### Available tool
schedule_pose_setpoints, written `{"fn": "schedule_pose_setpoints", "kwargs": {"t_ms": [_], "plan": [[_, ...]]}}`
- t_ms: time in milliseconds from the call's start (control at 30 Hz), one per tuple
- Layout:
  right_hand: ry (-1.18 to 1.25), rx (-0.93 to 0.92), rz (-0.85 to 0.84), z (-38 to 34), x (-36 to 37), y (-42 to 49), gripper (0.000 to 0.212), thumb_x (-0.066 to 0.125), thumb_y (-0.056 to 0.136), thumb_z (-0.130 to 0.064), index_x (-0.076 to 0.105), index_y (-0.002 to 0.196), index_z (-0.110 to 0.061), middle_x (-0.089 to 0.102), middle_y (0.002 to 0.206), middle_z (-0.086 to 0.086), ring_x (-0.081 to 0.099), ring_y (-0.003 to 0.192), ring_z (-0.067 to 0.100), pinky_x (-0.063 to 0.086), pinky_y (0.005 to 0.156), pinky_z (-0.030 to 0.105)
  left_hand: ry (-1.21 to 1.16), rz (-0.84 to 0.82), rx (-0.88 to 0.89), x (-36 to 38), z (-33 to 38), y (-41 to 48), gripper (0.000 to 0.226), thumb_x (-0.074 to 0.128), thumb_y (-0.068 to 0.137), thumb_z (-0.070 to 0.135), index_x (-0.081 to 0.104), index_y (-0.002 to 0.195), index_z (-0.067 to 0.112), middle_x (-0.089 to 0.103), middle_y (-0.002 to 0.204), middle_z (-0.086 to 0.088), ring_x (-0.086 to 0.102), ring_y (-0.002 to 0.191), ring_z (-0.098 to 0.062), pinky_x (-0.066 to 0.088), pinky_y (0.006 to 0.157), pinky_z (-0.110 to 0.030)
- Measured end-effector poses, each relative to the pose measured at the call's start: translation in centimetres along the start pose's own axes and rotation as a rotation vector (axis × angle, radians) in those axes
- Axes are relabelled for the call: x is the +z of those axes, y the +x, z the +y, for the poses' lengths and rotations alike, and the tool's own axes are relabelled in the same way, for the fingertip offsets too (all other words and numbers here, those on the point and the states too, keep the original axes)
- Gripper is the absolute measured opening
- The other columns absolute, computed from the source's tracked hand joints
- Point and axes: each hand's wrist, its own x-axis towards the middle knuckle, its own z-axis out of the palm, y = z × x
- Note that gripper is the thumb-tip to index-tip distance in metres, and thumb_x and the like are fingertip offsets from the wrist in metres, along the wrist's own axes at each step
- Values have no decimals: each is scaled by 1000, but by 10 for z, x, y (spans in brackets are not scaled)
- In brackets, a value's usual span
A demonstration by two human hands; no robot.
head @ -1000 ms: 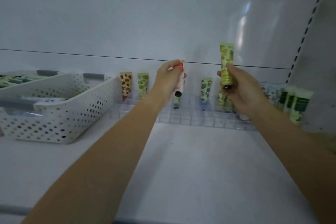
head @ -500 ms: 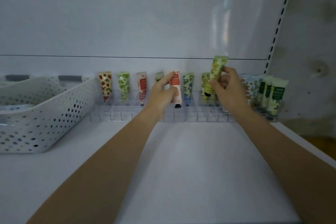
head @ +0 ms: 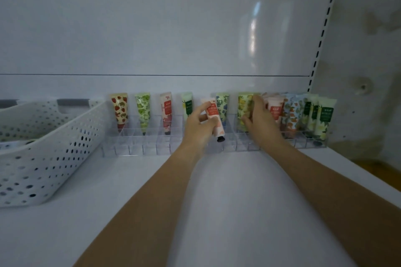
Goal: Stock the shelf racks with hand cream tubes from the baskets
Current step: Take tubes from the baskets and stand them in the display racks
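A: Start big. The shelf point(head: 227, 201) looks sound, and the basket point(head: 43, 154) sits on it at 9 o'clock. Any risk there?

B: Little. My worry is the clear rack point(head: 152, 147), which starts just at the basket's 3 o'clock and runs along the back wall (light plastic, I judge, so it may slide). A hard push down could shove it or rock the tubes standing in it.

A: And the hands?

B: The left hand point(head: 198, 128) has fingers and thumb wrapped round the pink tube point(head: 213, 119). It is cap down and tilted, just above the rack's front cells and not yet in one. At its 3 o'clock the right hand point(head: 260, 119) curls over the yellow-green tube point(head: 244, 110), which stands in a back cell. The fingers hide much of it, so I can't tell whether it is fully seated.

A: So what goes wrong?

B: 2 things. The tilted pink tube may catch a divider with its black cap point(head: 220, 139) and end up across 2 cells. It could also knock the blue-flowered tube point(head: 222, 106) just behind it at 12 o'clock. And the right hand, on drawing away, could drag over the crowded tubes point(head: 290, 115) at its 3 o'clock, since they lean on each other.
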Motion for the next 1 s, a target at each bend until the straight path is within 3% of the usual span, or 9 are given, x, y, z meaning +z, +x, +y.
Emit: {"fn": "schedule_pose_setpoints", "kwargs": {"t_ms": [100,233,333,433,567,733,800,900,1000], "plan": [[-57,9,-44,0,1,0,61,48,95,-17,12,143,-4,46,130,23,57,99,36,46,70,40,-9,-3,-10,1,0,-1,45,51,89,-4,50,127,20,56,122,-14,56,110,-28,51,88,-42],[-138,7,-66,-2,1,-3,71,48,96,-21,2,146,0,25,147,23,43,123,35,44,87,41,-74,-17,-16,-1,1,0,47,50,89,-6,49,129,17,58,112,-11,58,105,-27,52,86,-40],[-162,-72,63,-7,-4,-7,70,52,93,-22,10,145,1,25,144,22,35,128,34,41,92,38,-98,-38,-3,0,3,-1,46,52,87,-6,50,127,16,60,95,-3,59,97,-22,53,77,-29],[79,-149,157,-17,-13,-8,59,55,92,-25,31,141,-4,40,134,18,46,115,28,39,92,33,-82,-73,-5,2,4,-4,43,55,87,-4,51,125,17,63,97,-6,62,95,-22,54,79,-29],[416,-13,-124,-29,-16,-16,64,62,84,-42,38,138,-16,47,118,-3,52,94,10,44,78,26,-43,-107,-16,-1,5,-6,41,54,90,2,50,129,16,64,110,-13,65,94,-23,55,81,-29],[548,19,-284,-27,-13,-21,57,66,85,-27,41,135,-15,56,113,-2,58,99,16,50,81,30,-39,-170,-36,-2,8,-12,35,42,97,9,53,128,20,68,101,-3,67,86,-15,56,70,-20],[536,21,-271,-25,-14,-20,58,66,84,-22,39,136,-15,59,110,1,59,91,15,52,74,29,-44,-204,-25,1,9,-16,34,40,98,11,53,128,21,68,102,-1,66,87,-14,55,73,-21],[442,16,-206,-21,-17,-22,68,66,82,-22,32,140,-18,54,93,-8,54,75,3,41,56,16,-48,-271,-12,7,12,-24,36,42,97,9,53,128,23,66,105,-2,63,93,-14,54,80,-22],[475,52,-126,-17,-22,-20,77,67,79,-21,25,143,-18,50,83,-15,52,70,-1,39,51,16,74,-302,88,10,13,-30,35,45,95,8,57,121,27,62,115,0,58,108,-13,48,91,-19]]}}
